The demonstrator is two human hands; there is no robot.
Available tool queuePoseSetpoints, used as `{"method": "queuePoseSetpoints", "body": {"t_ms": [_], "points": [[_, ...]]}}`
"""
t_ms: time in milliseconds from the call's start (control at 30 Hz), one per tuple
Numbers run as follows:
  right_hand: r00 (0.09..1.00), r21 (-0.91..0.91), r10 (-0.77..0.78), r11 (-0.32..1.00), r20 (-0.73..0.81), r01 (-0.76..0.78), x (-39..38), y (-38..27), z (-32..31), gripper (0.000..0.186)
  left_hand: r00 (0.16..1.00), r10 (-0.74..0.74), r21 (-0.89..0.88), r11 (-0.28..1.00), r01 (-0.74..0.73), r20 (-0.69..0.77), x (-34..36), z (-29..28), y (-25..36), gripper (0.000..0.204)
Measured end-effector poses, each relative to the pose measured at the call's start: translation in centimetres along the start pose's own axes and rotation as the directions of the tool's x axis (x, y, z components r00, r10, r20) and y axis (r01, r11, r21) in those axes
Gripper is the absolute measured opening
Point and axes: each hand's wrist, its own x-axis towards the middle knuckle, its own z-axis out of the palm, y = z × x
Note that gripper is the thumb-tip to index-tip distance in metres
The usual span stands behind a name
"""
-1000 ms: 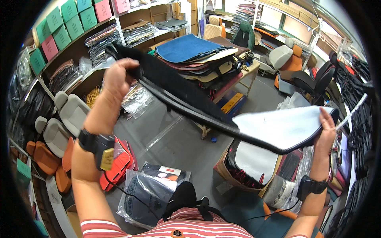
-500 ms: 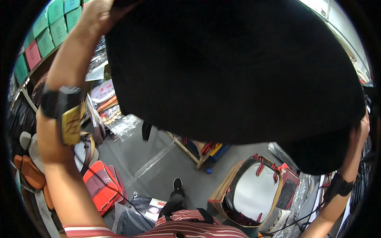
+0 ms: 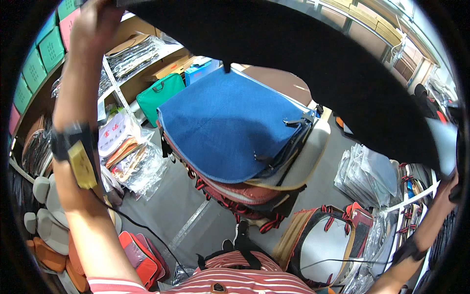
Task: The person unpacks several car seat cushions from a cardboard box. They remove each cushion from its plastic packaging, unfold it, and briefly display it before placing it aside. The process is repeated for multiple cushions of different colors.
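Observation:
A large, flat black mat is raised high across the far part of the view, its near edge curved. My left hand, smeared by motion, is closed on its left end. My right hand, partly cut off by the dark rim, grips the right end low down. Beneath and nearer to me stands a pile of mats topped by a blue cloth mat with black buckled straps. A grey mat with a tan border sticks out on its right side. Red-and-black loops hang from the pile's lower edge.
Shelves with plastic-wrapped goods and green boxes line the left. A green case stands behind the pile. Wrapped packs and a white-faced mat stack sit at the right. A thin cable hangs by my left arm.
The black mat has moved up and away from me, uncovering the blue-topped pile. My right hand is lower in view, and I have stepped close to the pile.

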Motion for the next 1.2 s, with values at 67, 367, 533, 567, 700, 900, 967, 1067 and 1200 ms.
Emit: {"method": "queuePoseSetpoints", "body": {"t_ms": [67,367,533,567,700,900,967,1067,1200], "points": [[0.987,-0.238,-0.013,0.97,0.157,0.05,-9.5,6.6,-1.0,0.026,0.872,-0.432,-0.498,0.718,0.486,0.229,-7.5,2.7,-0.4,0.02],[0.032,-0.416,0.647,0.526,0.762,-0.742,-32.3,8.7,7.5,0.025,0.508,-0.835,0.284,0.55,0.785,0.212,-39.1,9.6,-6.9,0.043],[0.51,-0.347,0.655,0.742,0.558,-0.573,-25.9,4.1,13.5,0.024,0.609,-0.315,0.033,0.903,0.428,0.728,-31.7,16.1,2.7,0.061],[0.56,-0.358,0.637,0.767,0.53,-0.533,-26.1,3.0,15.7,0.023,0.546,-0.223,0.006,0.929,0.371,0.807,-31.2,17.0,4.0,0.068],[0.583,-0.34,0.311,0.938,0.75,-0.063,-27.9,0.4,24.6,0.027,0.378,-0.046,-0.082,0.945,0.315,0.925,-31.1,19.8,4.2,0.086],[0.555,-0.478,0.33,0.867,0.763,0.142,-30.8,4.3,31.1,0.029,0.481,0.109,-0.213,0.963,0.168,0.87,-31.1,20.0,1.9,0.059],[0.506,-0.541,0.391,0.82,0.769,0.189,-32.2,5.7,31.5,0.03,0.57,0.053,-0.237,0.937,0.255,0.82,-31.1,20.0,0.3,0.042],[0.544,-0.55,0.365,0.805,0.755,0.222,-33.5,5.7,31.1,0.032,0.45,-0.426,-0.109,0.62,0.777,0.785,-28.0,19.3,-4.9,0.014],[0.544,-0.574,0.383,0.785,0.746,0.234,-33.3,5.0,31.4,0.032,0.291,-0.785,-0.478,-0.007,0.878,0.546,-27.0,15.5,-14.7,0.019]]}}
